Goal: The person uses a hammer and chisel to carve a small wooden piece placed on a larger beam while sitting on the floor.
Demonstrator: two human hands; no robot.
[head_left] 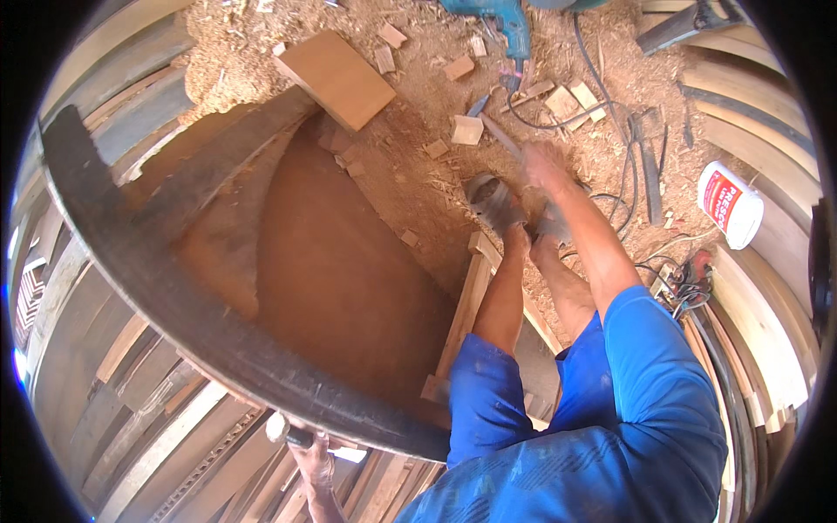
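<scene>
My right hand [545,166] reaches down past my feet, its fingers closed round the end of a long, thin, pale tool [501,138]. A bluish pointed piece [478,106] shows by the tool's far end; whether the two are joined is unclear. At the lower left, my left hand [314,460] is closed on a short tool with a dark grip and pale round end [277,426], beside the dark edge of a long board [253,349]. A brown, dusty panel [349,279] spreads out between that board and my legs. A small wood block [467,130] lies near the pale tool.
Sawdust and offcuts cover the floor. A larger wooden block [336,78] lies at the far left. Beyond my right hand are a teal power tool [514,30] and a loose black cable [602,74]. A white-and-red tub [731,205] stands right, near stacked planks [758,322].
</scene>
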